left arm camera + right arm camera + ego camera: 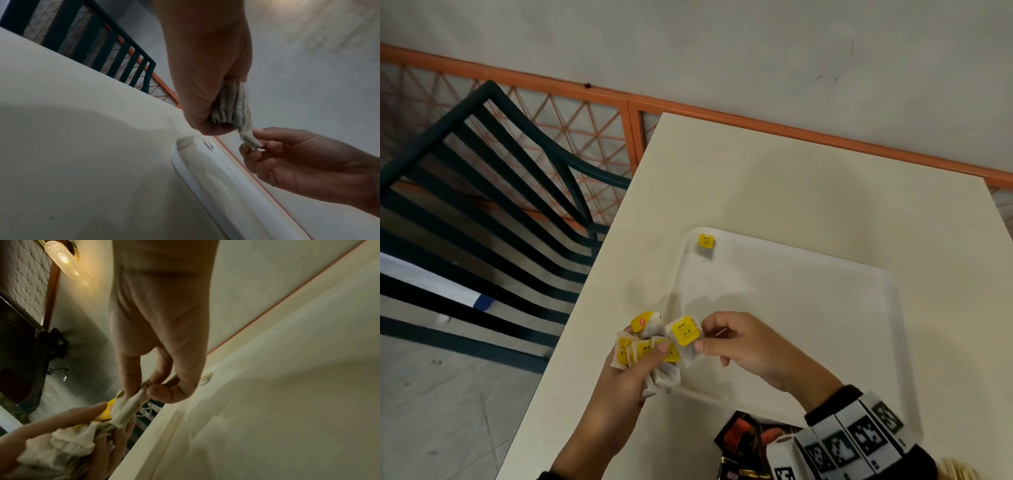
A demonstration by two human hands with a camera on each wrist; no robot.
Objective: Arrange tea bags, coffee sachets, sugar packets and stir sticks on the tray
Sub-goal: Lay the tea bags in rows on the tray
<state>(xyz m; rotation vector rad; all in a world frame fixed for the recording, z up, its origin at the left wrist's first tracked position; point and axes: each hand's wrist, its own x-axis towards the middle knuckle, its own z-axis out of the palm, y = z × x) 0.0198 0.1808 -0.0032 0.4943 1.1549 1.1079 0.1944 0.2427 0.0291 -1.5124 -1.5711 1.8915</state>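
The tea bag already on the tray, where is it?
In the head view, that tea bag lies alone in the tray's far left corner, well beyond both hands.

Tray (890, 342) interior: open across its centre and right half; 1 tea bag (705, 244) lies alone in the far-left corner. Near-left corner obstructed: left hand (626, 380) keeps its grip on a bundle of tea bags (647, 349) over the tray edge, and right hand (743, 346) pinches 1 bag from the bundle (685, 337) just beside it. Worktop (808, 185) beyond the tray is bare up to the wall. Near edge: dark sachets (743, 435) lie close under the right wrist. Left of the worktop, a dark slatted chair (493, 192) stands near its edge.
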